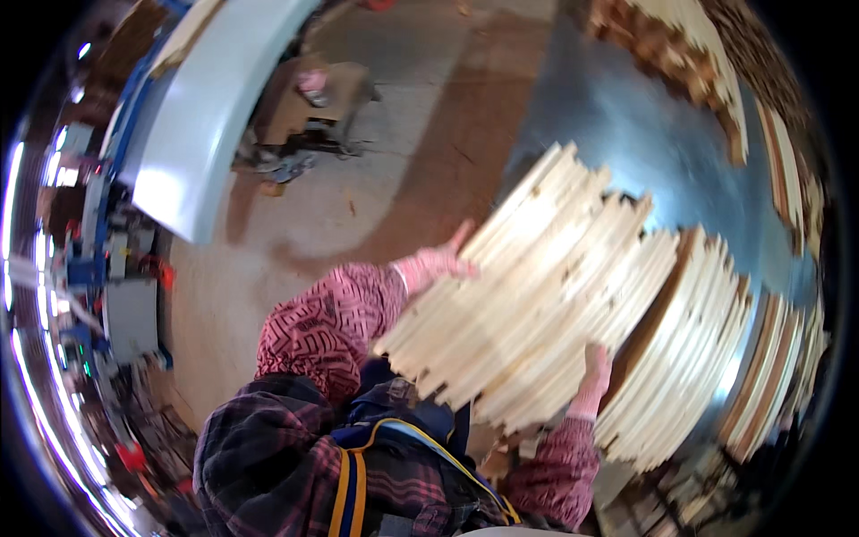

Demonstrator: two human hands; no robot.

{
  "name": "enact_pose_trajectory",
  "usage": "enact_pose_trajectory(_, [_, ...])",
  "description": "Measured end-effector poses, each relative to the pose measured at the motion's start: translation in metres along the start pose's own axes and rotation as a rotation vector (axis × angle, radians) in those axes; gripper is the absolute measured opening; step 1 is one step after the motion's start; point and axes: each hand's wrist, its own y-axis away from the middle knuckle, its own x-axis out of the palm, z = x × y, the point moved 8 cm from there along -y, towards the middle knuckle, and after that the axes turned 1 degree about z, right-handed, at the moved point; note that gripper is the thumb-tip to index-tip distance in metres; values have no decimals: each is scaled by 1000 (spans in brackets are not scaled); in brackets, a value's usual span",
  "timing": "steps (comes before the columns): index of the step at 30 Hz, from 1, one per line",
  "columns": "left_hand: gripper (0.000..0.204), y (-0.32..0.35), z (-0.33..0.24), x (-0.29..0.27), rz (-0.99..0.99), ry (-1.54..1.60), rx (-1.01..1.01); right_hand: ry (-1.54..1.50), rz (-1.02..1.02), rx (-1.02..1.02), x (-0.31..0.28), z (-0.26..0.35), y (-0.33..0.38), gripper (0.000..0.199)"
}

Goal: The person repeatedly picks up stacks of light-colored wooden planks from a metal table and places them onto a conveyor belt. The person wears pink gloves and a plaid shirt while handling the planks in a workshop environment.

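Observation:
A wide row of pale wooden strips (537,295) lies side by side in front of me, with uneven ends. My left hand (437,265) is at the row's left edge, its fingers spread and touching the outer strips. On the right edge, my right hand (594,380) is closed against the strips, thumb side up; its other fingers are hidden. Just right of that hand lies a second row of wooden strips (684,358), with a dark brown gap between the two. Patterned pink-red sleeves cover both forearms.
A shiny grey metal tabletop (617,125) extends beyond the strips. More wood stacks (680,54) stand at the far right and along the right side (761,376). A long pale panel (215,107) is at the upper left. A low brown stand (313,103) sits on the floor.

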Motion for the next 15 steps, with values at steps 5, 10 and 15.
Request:
enact_pose_trajectory(5, [112, 61, 38, -29, -16, 72, 74, -3, 144, 150, 72, 15, 71, 26])
enact_pose_trajectory(10, [110, 125, -5, -72, -64, 194, 186, 27, 265, 190, 84, -34, 42, 35])
enact_pose_trajectory(15, [104, 233, -105, -144, -127, 332, 354, -85, 529, 147, 268, -5, 88, 48])
